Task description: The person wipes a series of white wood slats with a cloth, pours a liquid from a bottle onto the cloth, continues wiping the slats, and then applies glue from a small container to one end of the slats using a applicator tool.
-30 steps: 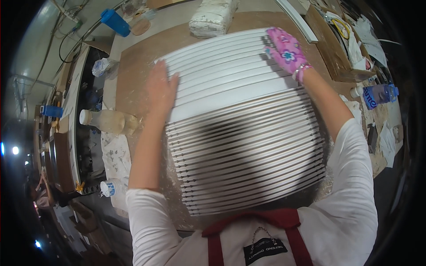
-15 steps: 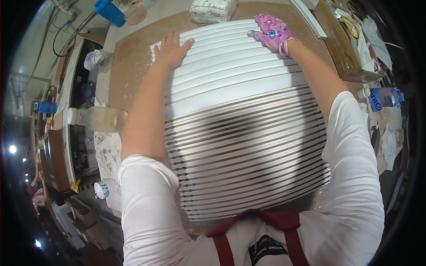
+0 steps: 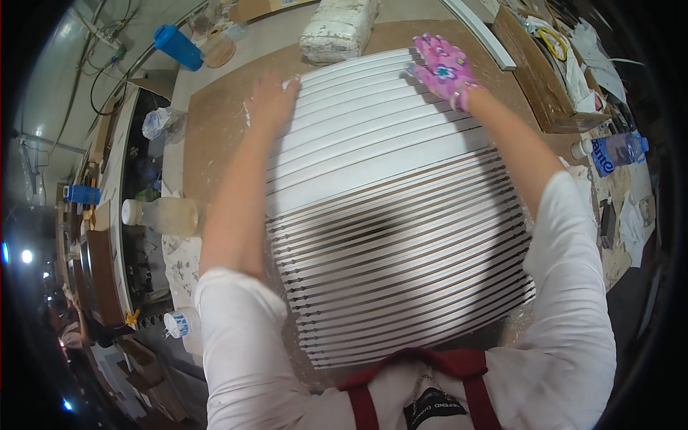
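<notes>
The left hand [image 3: 272, 104], blurry, and gloved right hand [image 3: 444, 72] are spread open at the slats [image 3: 376, 161] between them; one pushing harder could knock the slats crooked.

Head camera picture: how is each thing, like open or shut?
White slats, lying flat, nearer ones gapped
Left hand, open, bare, blurred
Right hand, open, gloved
Cloudy bottle, capped
Cardboard box, open, holding things
Blue-labelled bottle, seemingly lying down
Clear plastic, crumpled
</notes>
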Tool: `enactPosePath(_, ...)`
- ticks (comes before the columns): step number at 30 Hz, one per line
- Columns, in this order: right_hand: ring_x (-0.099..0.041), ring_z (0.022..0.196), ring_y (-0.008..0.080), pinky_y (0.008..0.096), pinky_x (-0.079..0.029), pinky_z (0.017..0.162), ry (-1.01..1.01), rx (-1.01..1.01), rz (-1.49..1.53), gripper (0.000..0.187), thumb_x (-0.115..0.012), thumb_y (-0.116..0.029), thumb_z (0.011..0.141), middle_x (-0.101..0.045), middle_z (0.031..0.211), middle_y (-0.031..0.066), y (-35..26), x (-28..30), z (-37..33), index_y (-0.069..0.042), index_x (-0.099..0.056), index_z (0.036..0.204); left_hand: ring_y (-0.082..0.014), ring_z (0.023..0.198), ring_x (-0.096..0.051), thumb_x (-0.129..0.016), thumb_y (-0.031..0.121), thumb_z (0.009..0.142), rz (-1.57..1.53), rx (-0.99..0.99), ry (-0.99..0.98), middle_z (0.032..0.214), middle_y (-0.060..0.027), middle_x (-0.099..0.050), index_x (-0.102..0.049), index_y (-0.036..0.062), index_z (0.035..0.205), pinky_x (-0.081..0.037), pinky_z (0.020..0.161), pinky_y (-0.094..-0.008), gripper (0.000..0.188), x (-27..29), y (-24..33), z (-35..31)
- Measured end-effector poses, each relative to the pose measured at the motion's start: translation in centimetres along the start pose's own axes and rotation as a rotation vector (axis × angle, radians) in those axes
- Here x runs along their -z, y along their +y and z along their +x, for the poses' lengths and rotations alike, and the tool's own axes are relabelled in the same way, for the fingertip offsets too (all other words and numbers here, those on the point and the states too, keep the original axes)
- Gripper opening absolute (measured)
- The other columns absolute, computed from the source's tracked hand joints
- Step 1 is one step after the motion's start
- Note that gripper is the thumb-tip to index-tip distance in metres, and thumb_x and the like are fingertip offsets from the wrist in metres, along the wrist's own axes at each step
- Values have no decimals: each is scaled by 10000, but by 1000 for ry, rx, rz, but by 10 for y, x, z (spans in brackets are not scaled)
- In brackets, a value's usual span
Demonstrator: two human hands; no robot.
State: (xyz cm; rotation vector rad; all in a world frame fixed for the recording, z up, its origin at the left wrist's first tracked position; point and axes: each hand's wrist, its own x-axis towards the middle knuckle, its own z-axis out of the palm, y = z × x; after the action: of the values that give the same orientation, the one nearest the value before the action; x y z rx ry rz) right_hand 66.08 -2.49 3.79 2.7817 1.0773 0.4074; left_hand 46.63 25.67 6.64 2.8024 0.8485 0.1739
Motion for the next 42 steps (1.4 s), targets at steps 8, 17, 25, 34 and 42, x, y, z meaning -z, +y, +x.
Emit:
enactPosePath(8, -396, 1327, 319, 362, -293, 1108, -11, -130, 921, 602, -513, -384, 939, -413, 1432, 195, 120, 21, -208, -34, -388, 1412, -418, 1331, -333, -595, 181, 867, -184, -338, 188, 1456, -217, -353, -383, -2, 1386, -241, 1106, -488, 589, 19, -30, -215)
enactPosePath(17, -498, 1251, 280, 332, -363, 1053, -209, -211, 1026, 478, -532, -278, 957, -519, 1350, 164, 58, 46, -228, -54, -430, 1367, -382, 1114, -477, -632, 182, 845, -227, -105, 138, 1215, -200, -471, -503, -2, 1222, -401, 956, -427, 439, 5, -26, -274)
enactPosePath(25, -526, 1222, 281, 340, -396, 1016, -121, -176, 1073, 501, -524, -360, 952, -554, 1305, 166, 64, 22, -214, -66, -448, 1351, -397, 1097, -476, -602, 200, 863, -254, -122, 222, 1170, -223, -508, -508, 12, 1211, -361, 971, -456, 407, -12, -32, -281)
enactPosePath(34, -544, 1169, 352, 377, -413, 985, -221, -263, 831, 484, -514, -361, 953, -577, 1236, 213, 63, 27, -246, -25, -486, 1300, -414, 1096, -480, -626, 224, 858, -223, -81, 122, 1213, -234, -493, -493, 12, 1247, -389, 947, -465, 462, -5, -31, -292)
enactPosePath(42, -499, 1231, 324, 351, -385, 1014, -212, -193, 956, 578, -510, -357, 961, -492, 1361, 213, 69, 11, -207, -25, -354, 1408, -442, 1337, -282, -580, 316, 892, -35, 41, 117, 1469, -267, -283, -318, 59, 1440, -271, 1091, -473, 660, -4, -30, -255)
